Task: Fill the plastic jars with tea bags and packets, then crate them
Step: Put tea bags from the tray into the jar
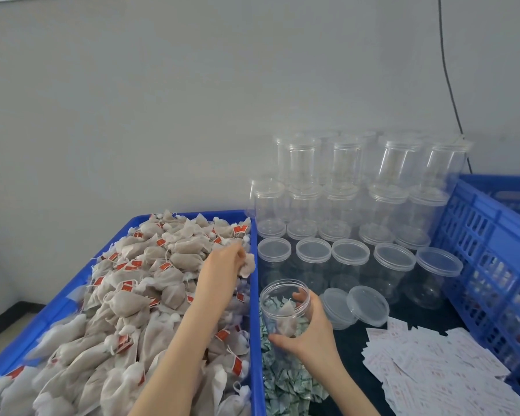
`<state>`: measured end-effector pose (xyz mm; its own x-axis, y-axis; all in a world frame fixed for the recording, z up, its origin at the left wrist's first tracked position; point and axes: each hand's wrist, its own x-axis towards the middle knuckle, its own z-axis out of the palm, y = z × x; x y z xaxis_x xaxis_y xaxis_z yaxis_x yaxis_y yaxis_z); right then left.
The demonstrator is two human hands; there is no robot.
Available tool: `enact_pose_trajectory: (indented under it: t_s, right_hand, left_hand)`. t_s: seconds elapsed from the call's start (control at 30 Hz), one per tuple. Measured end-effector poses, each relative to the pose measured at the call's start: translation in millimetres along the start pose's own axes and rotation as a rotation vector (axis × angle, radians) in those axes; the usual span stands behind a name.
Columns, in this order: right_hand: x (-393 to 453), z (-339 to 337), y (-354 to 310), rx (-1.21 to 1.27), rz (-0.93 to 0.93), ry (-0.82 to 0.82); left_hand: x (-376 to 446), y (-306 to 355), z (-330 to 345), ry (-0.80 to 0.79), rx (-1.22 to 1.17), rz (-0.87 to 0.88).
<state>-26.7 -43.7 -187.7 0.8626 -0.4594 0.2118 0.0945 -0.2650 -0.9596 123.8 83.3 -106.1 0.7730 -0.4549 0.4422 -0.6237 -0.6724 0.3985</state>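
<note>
I judge the job barely begun. My right hand [305, 331] wraps the open jar [285, 307] on the bench [357, 349], just beside the bin [254, 295] of tea bags [150, 283]; it holds only a bag or two. My left hand's [225, 262] grip pinches a tea bag [248, 265] at the bin's right edge. Rows of empty jars [351, 256] wait behind, packets [285, 382] lie near, and the crate [493, 250] sits to the right; I cannot tell what it holds.
</note>
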Motion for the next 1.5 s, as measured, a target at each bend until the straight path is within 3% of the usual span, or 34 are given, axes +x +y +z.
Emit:
enact_pose_trajectory:
  t_s: [0.07,0.13,0.2,0.3,0.4,0.6,0.77,0.97,1.03,1.1,1.2,1.3,1.5]
  right_hand:
    - [-0.2,0.5,-0.8,-0.004,0.012,-0.007]
    - [0.1,0.9,-1.3,-0.004,0.026,-0.009]
    - [0.7,1.9,-1.8,-0.007,0.034,-0.005]
    - [0.2,3.6,-1.7,-0.04,0.028,-0.005]
    - [-1.0,4.5,-1.6,-0.085,0.008,-0.011]
    - [-1.5,4.4,-2.3,-0.099,-0.004,-0.004]
    - [-4.2,6.9,1.0,-0.134,-0.038,0.017]
    - [-3.4,6.8,-0.2,-0.058,0.016,0.015]
    - [-3.2,5.9,-0.9,-0.029,0.032,0.018]
    - [-3.8,4.4,-1.7,-0.018,0.043,0.01]
    - [-4.6,2.8,-1.7,-0.012,0.051,0.003]
    - [-5.2,1.5,-0.9,-0.006,0.045,0.01]
    - [-6.0,3.5,1.3,-0.017,0.037,0.002]
  left_hand:
    - [-1.9,6.4,-8.5,0.085,-0.224,-0.001]
    - [-2.7,12.3,-16.0,0.068,-0.456,-0.028]
    - [-4.5,16.8,-20.2,-0.027,-0.652,-0.017]
    - [-7.4,21.8,-22.3,-0.209,-0.736,0.054]
    - [-10.5,24.8,-19.3,-0.359,-0.651,0.104]
    - [-20.0,38.5,5.2,-0.547,-0.224,0.262]
    - [-19.0,38.0,18.7,-0.589,-0.025,0.337]
    - [-11.5,29.2,9.4,-0.527,-0.31,0.191]
    - [-5.2,20.0,2.2,-0.391,-0.281,0.135]
    - [-0.4,8.1,-1.9,-0.295,-0.089,0.048]
    - [-2.0,-7.4,1.7,-0.46,0.276,-0.092]
    - [-11.5,-12.4,10.0,-0.675,0.377,-0.146]
    - [-15.2,-13.6,14.2,-0.715,0.538,-0.122]
